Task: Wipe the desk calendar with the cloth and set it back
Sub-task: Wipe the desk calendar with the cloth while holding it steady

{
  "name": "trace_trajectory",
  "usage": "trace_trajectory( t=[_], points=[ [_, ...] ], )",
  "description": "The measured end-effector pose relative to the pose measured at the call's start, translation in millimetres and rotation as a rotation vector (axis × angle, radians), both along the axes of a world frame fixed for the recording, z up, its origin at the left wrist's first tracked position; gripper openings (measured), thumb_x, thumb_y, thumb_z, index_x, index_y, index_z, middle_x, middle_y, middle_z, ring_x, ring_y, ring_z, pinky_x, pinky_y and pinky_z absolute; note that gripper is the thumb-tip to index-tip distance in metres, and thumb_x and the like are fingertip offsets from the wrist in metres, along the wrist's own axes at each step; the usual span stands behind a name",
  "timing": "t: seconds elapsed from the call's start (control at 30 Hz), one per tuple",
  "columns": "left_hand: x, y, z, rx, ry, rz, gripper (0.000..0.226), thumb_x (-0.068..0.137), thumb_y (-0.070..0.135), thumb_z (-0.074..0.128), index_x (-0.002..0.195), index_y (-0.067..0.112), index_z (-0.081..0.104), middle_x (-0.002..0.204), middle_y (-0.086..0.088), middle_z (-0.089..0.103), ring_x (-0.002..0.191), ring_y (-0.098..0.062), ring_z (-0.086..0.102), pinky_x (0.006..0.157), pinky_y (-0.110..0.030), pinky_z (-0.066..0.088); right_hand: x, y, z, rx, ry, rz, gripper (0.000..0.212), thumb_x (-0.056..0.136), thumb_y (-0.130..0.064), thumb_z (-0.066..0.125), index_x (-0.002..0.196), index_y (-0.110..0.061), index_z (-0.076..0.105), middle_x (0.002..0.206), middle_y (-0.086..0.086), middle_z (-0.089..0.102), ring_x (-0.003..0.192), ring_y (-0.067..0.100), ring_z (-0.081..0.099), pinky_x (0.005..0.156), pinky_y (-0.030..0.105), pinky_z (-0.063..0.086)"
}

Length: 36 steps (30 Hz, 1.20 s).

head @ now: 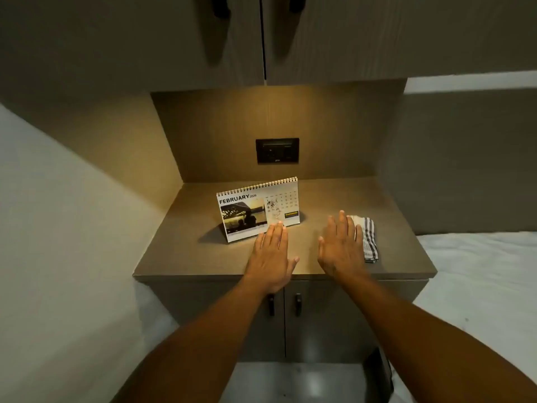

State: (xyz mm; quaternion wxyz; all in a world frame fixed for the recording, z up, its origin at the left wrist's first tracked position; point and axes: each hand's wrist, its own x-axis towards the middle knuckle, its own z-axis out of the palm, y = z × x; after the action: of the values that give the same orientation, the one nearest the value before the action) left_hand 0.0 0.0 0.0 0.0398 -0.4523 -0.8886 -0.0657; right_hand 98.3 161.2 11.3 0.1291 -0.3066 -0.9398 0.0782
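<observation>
Desk calendar [258, 211] stands upright as a tent near the middle of the worktop [377, 205], turned slightly, with clear surface behind it up to the back panel. Folded striped cloth [368, 239] lies flat toward the right front, short of the front edge. Left hand [273, 257] is flat, fingers extended, empty, fingertips overlapping the calendar's lower edge. Right hand [341, 247] is flat and empty, just beside the cloth, partly covering it. Bare worktop lies between the hands
</observation>
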Motion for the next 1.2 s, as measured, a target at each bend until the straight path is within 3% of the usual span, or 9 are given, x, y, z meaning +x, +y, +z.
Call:
trace_trajectory(
  t=[0.2, 0.5, 0.6, 0.7, 0.77, 0.87, 1.0, 1.1, 1.2],
  points=[
    [-23.9, 14.2, -27.6, -0.089, -0.138, -0.061, 0.079, 0.099, 0.059, 0.023, 0.158, 0.010, 0.002, 0.168, -0.012, 0.001, 0.153, -0.025, -0.003, 0.123, -0.045, 0.000, -8.2, 54.4, -7.0, -0.029, -0.100, -0.160, 0.063, 0.098, -0.048, 0.041, 0.149, -0.010, 0.037, 0.160, 0.022, 0.029, 0.148, 0.039, 0.023, 0.121, 0.054, 0.019],
    [-39.1, 22.4, -59.4, -0.117, -0.113, -0.082, 0.081, 0.096, 0.066, 0.004, 0.158, 0.015, 0.003, 0.168, -0.008, -0.001, 0.153, -0.023, -0.008, 0.123, -0.047, 0.000, -24.0, 94.5, -15.6, -0.211, -0.152, -0.225, 0.069, 0.100, -0.049, 0.041, 0.156, -0.012, 0.025, 0.164, 0.021, 0.018, 0.151, 0.038, 0.014, 0.123, 0.052, 0.015],
    [-38.6, 22.7, -60.3, -0.121, -0.109, -0.082, 0.082, 0.095, 0.066, 0.002, 0.159, 0.015, 0.002, 0.168, -0.008, -0.002, 0.153, -0.023, -0.009, 0.123, -0.046, -0.002, -26.4, 92.9, -24.8, -0.246, -0.177, -0.224, 0.064, 0.100, -0.037, 0.048, 0.156, -0.017, 0.025, 0.164, 0.019, 0.020, 0.151, 0.038, 0.013, 0.122, 0.052, 0.017],
    [-38.8, 22.8, -59.0, -0.117, -0.111, -0.084, 0.081, 0.096, 0.065, 0.002, 0.159, 0.014, 0.004, 0.168, -0.008, 0.001, 0.153, -0.024, -0.007, 0.123, -0.046, -0.002, -30.6, 91.7, -29.4, -0.235, -0.179, -0.230, 0.081, 0.088, -0.012, 0.070, 0.155, -0.019, 0.025, 0.164, 0.017, 0.021, 0.153, 0.038, 0.008, 0.124, 0.050, 0.011],
    [-38.7, 22.8, -58.0, -0.123, -0.122, -0.091, 0.081, 0.096, 0.065, 0.002, 0.159, 0.014, 0.004, 0.168, -0.008, 0.000, 0.153, -0.023, -0.008, 0.123, -0.046, -0.003, -32.2, 92.4, -28.8, -0.245, -0.161, -0.234, 0.084, 0.083, -0.004, 0.073, 0.154, -0.019, 0.030, 0.163, 0.016, 0.023, 0.152, 0.037, 0.009, 0.124, 0.049, 0.014],
    [-38.3, 20.8, -54.3, -0.140, -0.147, -0.102, 0.081, 0.096, 0.066, 0.003, 0.158, 0.014, 0.001, 0.168, -0.008, -0.003, 0.152, -0.023, -0.011, 0.122, -0.045, -0.005, -31.8, 85.1, -30.6, -0.292, 0.011, -0.237, 0.082, 0.083, 0.006, 0.068, 0.153, -0.017, 0.033, 0.162, 0.013, 0.029, 0.151, 0.035, 0.017, 0.122, 0.047, 0.022],
    [-45.8, 14.9, -31.5, -0.069, -0.150, -0.139, 0.081, 0.096, 0.065, 0.012, 0.157, 0.014, -0.003, 0.167, -0.009, -0.007, 0.151, -0.021, -0.015, 0.121, -0.043, -0.009, -48.0, 45.4, -37.6, -0.386, 0.420, -0.270, 0.056, 0.099, -0.001, 0.046, 0.152, -0.017, 0.040, 0.157, 0.011, 0.041, 0.147, 0.031, 0.032, 0.118, 0.046, 0.032],
    [-68.9, 13.8, 9.4, 0.091, 0.029, -0.161, 0.077, 0.101, 0.058, 0.024, 0.158, 0.012, 0.000, 0.167, -0.011, -0.003, 0.152, -0.022, -0.013, 0.123, -0.046, -0.005, -76.8, 3.1, -32.3, -0.505, 0.610, -0.291, 0.055, 0.099, -0.002, 0.044, 0.151, -0.020, 0.042, 0.157, 0.007, 0.043, 0.144, 0.026, 0.038, 0.112, 0.034, 0.031],
    [-108.1, 16.7, 61.3, 0.260, 0.201, -0.154, 0.079, 0.099, 0.050, 0.043, 0.157, 0.006, 0.012, 0.166, -0.015, 0.011, 0.154, -0.026, 0.000, 0.123, -0.050, 0.006, -108.0, -33.7, -18.7, -0.596, 0.787, -0.290, 0.054, 0.099, 0.000, 0.045, 0.150, -0.017, 0.045, 0.153, 0.008, 0.048, 0.140, 0.023, 0.043, 0.109, 0.026, 0.033]
  ],
)
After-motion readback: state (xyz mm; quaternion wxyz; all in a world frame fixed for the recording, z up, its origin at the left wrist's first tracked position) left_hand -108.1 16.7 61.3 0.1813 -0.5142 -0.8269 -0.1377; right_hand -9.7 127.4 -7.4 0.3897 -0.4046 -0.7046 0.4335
